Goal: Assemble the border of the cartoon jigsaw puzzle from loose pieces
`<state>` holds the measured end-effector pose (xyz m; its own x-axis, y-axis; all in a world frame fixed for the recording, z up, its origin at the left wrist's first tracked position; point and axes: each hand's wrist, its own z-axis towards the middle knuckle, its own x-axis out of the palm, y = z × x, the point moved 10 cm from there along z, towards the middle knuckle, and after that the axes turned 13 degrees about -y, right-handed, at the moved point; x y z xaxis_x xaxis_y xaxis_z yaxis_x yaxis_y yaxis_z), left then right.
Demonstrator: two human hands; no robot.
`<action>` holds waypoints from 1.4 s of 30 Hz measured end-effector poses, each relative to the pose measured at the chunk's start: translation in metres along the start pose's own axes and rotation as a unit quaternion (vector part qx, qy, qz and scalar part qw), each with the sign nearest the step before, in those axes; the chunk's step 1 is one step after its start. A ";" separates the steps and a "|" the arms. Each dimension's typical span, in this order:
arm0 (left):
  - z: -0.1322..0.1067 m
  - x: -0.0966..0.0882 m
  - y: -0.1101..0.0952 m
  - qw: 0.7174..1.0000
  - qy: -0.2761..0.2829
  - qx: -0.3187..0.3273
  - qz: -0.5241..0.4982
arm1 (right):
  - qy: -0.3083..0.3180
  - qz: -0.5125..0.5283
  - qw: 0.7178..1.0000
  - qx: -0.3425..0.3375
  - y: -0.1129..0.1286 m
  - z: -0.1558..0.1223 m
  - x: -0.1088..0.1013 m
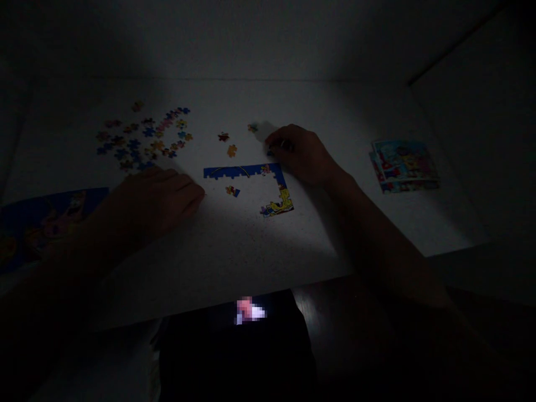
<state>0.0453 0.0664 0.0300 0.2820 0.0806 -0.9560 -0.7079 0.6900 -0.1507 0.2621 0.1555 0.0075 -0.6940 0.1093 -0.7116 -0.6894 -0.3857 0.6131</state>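
Observation:
The scene is very dark, with light only on the middle of a white table (pixel 234 245). A partly joined jigsaw corner (pixel 268 184), blue-edged with yellow, lies at centre. My right hand (pixel 299 153) rests just beyond its top right corner, fingers curled over a small blue piece (pixel 270 152). My left hand (pixel 153 198) lies palm down on the table, left of the joined strip, fingers together and flat. Two joined loose pieces (pixel 232 191) sit inside the frame corner.
Several loose pieces (pixel 142 137) are scattered at the back left; three more (pixel 231 149) lie behind the strip. A printed picture sheet (pixel 42 223) lies at the left edge. A small stack of picture cards (pixel 404 166) sits right. A dark object (pixel 234 346) is near me.

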 end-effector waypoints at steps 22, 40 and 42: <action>0.007 0.032 -0.029 0.991 0.030 0.075 -0.106 | -0.006 -0.012 1.000 -0.011 0.002 -0.001 -0.002; 0.007 0.024 -0.033 0.990 -0.054 0.064 -0.111 | -0.001 -0.110 0.993 -0.037 0.013 -0.007 0.002; 0.004 0.023 -0.029 0.990 -0.066 0.050 -0.117 | -0.003 -0.116 0.993 -0.037 0.016 -0.006 -0.001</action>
<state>0.0754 0.0513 0.0134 0.5174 -0.0018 -0.8557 -0.5467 0.7686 -0.3322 0.2531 0.1435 0.0152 -0.5204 0.2085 -0.8280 -0.8137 -0.4152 0.4068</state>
